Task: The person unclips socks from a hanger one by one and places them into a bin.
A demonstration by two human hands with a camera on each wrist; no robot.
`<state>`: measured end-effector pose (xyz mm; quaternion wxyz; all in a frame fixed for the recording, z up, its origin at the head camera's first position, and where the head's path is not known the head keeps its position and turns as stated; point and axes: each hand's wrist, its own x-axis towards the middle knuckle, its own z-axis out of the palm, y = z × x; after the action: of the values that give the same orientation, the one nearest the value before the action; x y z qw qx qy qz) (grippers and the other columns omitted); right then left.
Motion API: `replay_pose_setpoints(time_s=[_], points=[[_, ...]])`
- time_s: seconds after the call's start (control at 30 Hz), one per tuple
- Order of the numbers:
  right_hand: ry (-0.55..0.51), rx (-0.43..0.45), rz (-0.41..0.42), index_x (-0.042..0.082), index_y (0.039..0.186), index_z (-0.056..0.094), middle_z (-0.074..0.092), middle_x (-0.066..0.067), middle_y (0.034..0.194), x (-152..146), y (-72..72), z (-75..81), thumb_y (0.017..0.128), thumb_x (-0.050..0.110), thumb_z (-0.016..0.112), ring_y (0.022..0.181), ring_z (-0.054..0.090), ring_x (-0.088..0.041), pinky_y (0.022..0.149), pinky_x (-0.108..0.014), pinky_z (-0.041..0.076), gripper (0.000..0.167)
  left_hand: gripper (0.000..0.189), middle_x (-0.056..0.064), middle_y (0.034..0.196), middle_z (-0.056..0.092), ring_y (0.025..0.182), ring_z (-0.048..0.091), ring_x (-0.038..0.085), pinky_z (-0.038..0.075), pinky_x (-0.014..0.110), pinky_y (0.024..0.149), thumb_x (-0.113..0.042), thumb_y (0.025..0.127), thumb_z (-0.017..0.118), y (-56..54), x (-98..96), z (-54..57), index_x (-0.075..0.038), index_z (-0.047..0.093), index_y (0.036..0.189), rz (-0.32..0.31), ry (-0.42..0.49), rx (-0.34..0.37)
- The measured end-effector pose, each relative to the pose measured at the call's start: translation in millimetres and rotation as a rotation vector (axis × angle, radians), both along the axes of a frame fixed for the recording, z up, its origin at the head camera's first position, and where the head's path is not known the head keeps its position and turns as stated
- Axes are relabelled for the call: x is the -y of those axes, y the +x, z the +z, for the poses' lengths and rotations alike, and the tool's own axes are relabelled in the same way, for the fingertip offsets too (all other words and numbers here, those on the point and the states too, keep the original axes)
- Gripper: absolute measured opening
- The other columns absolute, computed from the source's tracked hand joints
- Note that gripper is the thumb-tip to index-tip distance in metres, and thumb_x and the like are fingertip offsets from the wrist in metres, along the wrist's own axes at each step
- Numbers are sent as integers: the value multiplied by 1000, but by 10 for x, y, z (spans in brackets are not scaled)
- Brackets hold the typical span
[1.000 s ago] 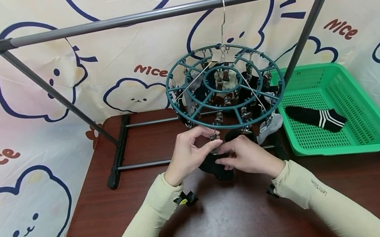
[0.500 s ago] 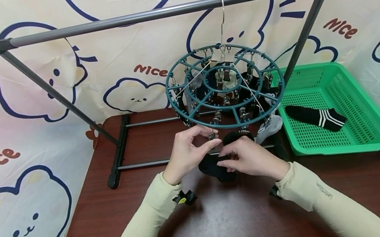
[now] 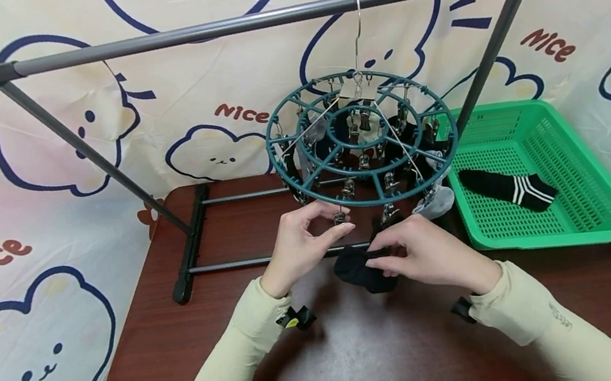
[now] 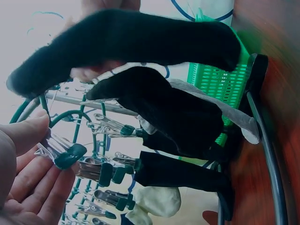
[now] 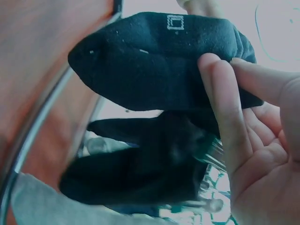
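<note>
My left hand (image 3: 303, 239) pinches a metal clip (image 3: 340, 217) that hangs at the front of a round teal drying hanger (image 3: 382, 200). In the left wrist view the clip (image 4: 65, 151) has dark green tips, with nothing between them. My right hand (image 3: 432, 254) pinches a black sock (image 3: 360, 270) by one end, low and to the right of that clip. A small pale square mark shows on this sock (image 5: 140, 61) in the right wrist view. Other black socks (image 4: 183, 171) hang from clips close by.
A green basket (image 3: 580, 223) on the right holds a black sock with white stripes (image 3: 507, 189). The hanger hooks over the grey bar (image 3: 236, 29) of a rack standing on the brown table (image 3: 200, 361). A grey sock (image 3: 435, 201) hangs at the hanger's right.
My right hand has moved right with the black sock, away from the clip in my left hand. The left hand has hardly moved.
</note>
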<state>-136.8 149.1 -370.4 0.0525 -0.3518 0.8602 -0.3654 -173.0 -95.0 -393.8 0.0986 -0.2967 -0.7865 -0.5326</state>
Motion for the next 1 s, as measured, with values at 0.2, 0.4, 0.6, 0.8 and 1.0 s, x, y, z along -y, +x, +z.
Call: replay_pose_setpoints(time_s=[0.2, 0.4, 0.6, 0.8, 1.0], points=[[-28, -58, -14, 25, 98, 79, 73, 15, 83, -174, 55, 173, 91, 15, 80, 65, 63, 6, 56, -22, 52, 12, 20, 7, 108, 79, 106, 72, 11, 57, 35, 91, -17, 90, 83, -2, -1, 0, -13, 79, 109, -2, 0, 6], [-60, -174, -24, 25, 97, 78, 73, 16, 84, -381, 62, 333, 90, 10, 81, 64, 62, 7, 54, -18, 50, 17, 20, 7, 108, 80, 104, 72, 11, 56, 30, 88, -17, 89, 83, 2, 3, 4, -13, 79, 109, 5, 6, 14], [-68, -278, -57, 22, 98, 79, 74, 17, 80, -594, 53, 507, 83, 1, 84, 66, 64, 6, 57, -14, 49, 27, 19, 0, 107, 80, 104, 72, 11, 56, 30, 90, -17, 90, 83, -9, 10, 14, -13, 79, 108, 4, 18, 13], [-31, -337, -140, 17, 101, 80, 76, 16, 78, -809, 33, 638, 77, -5, 86, 67, 67, 10, 63, -11, 52, 33, 19, 2, 106, 80, 104, 72, 13, 56, 34, 91, -16, 90, 82, -17, 11, 18, -12, 79, 108, 4, 31, 12], [-20, -308, -268, 16, 101, 81, 77, 10, 75, -1011, 8, 674, 79, -2, 87, 63, 69, 7, 58, -12, 51, 29, 19, 1, 107, 80, 102, 72, 10, 57, 33, 87, -16, 89, 83, -10, 16, -3, -13, 79, 108, 1, 28, 17]])
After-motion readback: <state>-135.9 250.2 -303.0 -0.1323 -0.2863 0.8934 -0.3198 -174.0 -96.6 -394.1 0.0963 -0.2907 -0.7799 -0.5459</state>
